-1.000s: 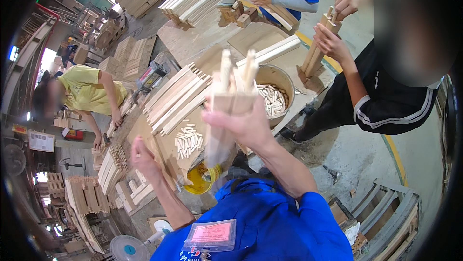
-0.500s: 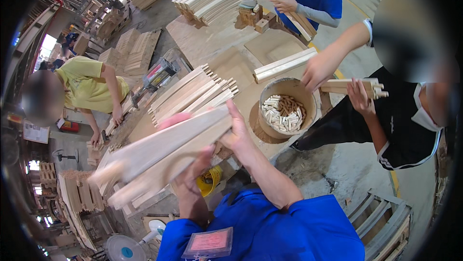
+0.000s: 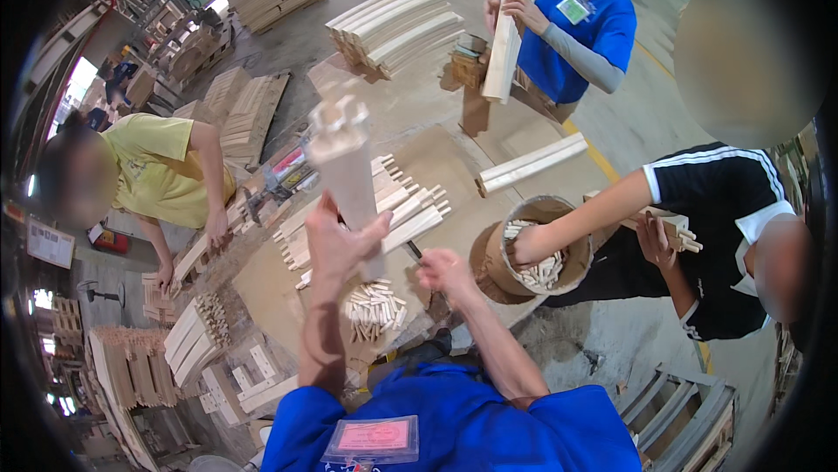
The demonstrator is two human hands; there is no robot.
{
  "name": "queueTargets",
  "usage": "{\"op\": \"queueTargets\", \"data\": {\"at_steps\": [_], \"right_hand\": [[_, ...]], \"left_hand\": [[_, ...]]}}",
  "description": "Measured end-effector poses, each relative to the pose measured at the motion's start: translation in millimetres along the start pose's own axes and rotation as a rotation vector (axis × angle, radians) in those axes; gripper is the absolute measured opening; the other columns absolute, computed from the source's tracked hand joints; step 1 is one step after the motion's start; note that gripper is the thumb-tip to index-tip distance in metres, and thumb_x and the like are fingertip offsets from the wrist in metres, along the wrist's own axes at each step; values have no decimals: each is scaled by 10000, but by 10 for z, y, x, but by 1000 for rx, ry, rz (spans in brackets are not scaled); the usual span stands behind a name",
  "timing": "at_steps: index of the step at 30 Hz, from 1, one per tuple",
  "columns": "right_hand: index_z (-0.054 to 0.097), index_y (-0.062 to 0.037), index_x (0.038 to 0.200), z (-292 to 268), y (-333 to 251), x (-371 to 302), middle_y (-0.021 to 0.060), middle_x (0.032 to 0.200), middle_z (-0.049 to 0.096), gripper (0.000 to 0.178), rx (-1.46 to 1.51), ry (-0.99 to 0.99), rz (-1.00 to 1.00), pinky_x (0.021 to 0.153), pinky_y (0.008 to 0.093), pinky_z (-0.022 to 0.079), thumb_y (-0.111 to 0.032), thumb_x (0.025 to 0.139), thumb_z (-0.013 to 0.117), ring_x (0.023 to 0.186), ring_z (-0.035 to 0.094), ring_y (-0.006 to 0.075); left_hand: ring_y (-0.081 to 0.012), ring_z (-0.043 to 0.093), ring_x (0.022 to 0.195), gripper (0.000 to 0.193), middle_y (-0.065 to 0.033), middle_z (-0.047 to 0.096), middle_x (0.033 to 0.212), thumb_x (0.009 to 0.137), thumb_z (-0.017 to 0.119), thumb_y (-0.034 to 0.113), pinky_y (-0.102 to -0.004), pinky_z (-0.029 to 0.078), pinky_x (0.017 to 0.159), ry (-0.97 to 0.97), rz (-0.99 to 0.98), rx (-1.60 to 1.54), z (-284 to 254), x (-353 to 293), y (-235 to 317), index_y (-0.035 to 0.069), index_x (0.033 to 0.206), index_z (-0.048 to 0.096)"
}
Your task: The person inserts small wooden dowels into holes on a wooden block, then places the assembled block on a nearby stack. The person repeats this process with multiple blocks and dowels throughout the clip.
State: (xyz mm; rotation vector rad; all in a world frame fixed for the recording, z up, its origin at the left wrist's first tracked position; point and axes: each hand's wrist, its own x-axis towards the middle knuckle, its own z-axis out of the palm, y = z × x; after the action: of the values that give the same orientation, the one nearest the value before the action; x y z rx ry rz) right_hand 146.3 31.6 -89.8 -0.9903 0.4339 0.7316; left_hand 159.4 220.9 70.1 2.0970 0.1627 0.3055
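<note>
The bundle of pale wooden blocks stands nearly upright above the near side of the worktable, its blurred dowel ends pointing up; half a second ago it lay slanted toward the left, between both hands. Now only the left hand bears it, thumb and fingers clamped around its lower part. The right hand has left the wood and its fingers are curled round a slim dark handle, whose far end I cannot make out. So one hand appears to steady the wood and present its dowelled end, leaving the other free for the tool. Just below, a loose heap of dowels lies on the tabletop, with dowelled rails in a row behind the bundle. To the right, a co-worker's hand, which hovered by the rim before, is now inside the round bucket of dowels. At the far side, another co-worker has swung a wooden bar steeper than it was.
</note>
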Motion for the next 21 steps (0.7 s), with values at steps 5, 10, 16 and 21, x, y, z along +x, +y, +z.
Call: {"op": "queueTargets", "data": {"at_steps": [5,10,16,21], "right_hand": [[505,112,1286,-152,-697,999,222,1143,631,719,-362,718,-545,890,468,503,-387,849,784,1049,630,316],[221,179,1469,-304,-1498,1765,305,1464,384,1236,-385,1158,-126,1107,476,395,-599,712,813,1356,441,398],[180,160,1495,-1083,-1866,2000,262,1488,345,1381,-444,1401,169,1090,442,419,-674,611,836,1305,471,369],[345,141,1365,-1510,-1876,2054,254,1354,468,966,-546,1335,157,1062,426,460,-410,716,801,1266,530,361]], "left_hand": [[-363,698,905,647,-215,705,984,665,769,455,-447,557,825,-297,55,723,-224,676,-581,3,1111,647],[-383,687,945,618,-232,699,954,683,776,449,-470,549,819,-474,80,916,-117,955,-1669,0,1088,649],[-402,674,980,712,-239,702,991,770,793,506,-462,536,842,-308,87,697,-92,780,-2046,15,1255,621],[-350,685,810,436,-236,695,929,887,737,288,-402,534,679,204,52,363,-336,142,-2051,1,1205,657]]}}
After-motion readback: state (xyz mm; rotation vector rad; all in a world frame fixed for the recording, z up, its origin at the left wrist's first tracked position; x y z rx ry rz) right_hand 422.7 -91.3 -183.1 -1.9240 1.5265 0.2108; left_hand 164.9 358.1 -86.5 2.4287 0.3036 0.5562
